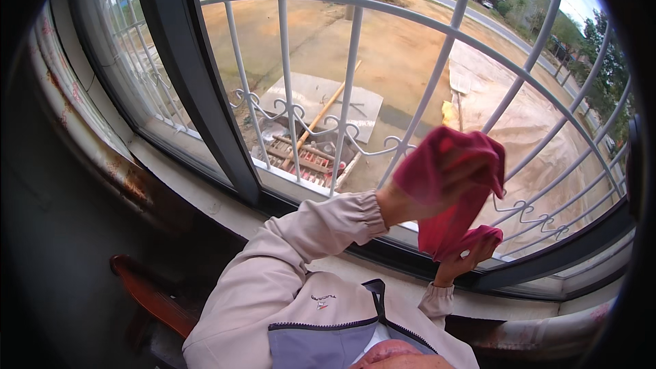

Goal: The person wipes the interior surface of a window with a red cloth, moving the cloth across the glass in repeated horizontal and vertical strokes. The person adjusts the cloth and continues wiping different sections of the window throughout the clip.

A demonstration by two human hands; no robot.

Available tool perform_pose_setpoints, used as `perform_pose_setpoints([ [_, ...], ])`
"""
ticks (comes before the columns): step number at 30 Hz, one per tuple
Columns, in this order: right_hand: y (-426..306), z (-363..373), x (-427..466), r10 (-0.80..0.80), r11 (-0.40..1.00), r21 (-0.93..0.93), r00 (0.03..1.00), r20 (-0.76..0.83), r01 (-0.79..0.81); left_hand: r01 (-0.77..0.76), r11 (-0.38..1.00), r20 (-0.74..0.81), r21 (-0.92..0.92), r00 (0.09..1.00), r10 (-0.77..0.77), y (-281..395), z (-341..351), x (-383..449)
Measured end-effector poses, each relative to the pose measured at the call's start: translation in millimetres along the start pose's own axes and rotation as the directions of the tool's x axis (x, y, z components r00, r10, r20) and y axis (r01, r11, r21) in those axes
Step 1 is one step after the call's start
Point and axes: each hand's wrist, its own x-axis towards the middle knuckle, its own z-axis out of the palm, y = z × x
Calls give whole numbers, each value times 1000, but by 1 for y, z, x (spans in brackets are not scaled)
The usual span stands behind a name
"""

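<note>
A crimson cloth [442, 233] hangs between my two hands in front of the open part of the window. My left hand [405, 205] reaches across to the right and grips the upper part, which drapes over its fingers and hides most of them. Lower down, my right hand [456, 266] holds another part of the cloth near the window's bottom frame. White security bars [353, 61] with scrolled ironwork stand just beyond both hands. I cannot tell whether the cloth touches the bars.
A dark window sash frame [189, 77] rises on the left above the pale sill [205, 197]. Rust-stained white trim [102, 148] curves along the left, with a reddish-brown wooden piece [154, 297] below. Outside lie a bamboo pole [328, 105], a flat slab [318, 92] and pale sheeting [533, 154].
</note>
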Motion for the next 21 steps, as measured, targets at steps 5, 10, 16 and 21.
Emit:
perform_pose_setpoints([
  [5,-16,7,-6,84,991,99,996,5,-84,442,817,-305,371,889,-342,-79,-115,-105],
  [10,-42,29,-14,-135,985,115,990,31,130,665,635,-523,393,730,-441,-99,-143,-147],
  [16,-30,30,-24,-124,982,148,990,67,113,325,843,-98,429,944,-314,-24,-40,-132],
  [21,7,8,-24,-6,997,74,999,45,2,-153,975,208,160,971,119,47,49,-76],
])
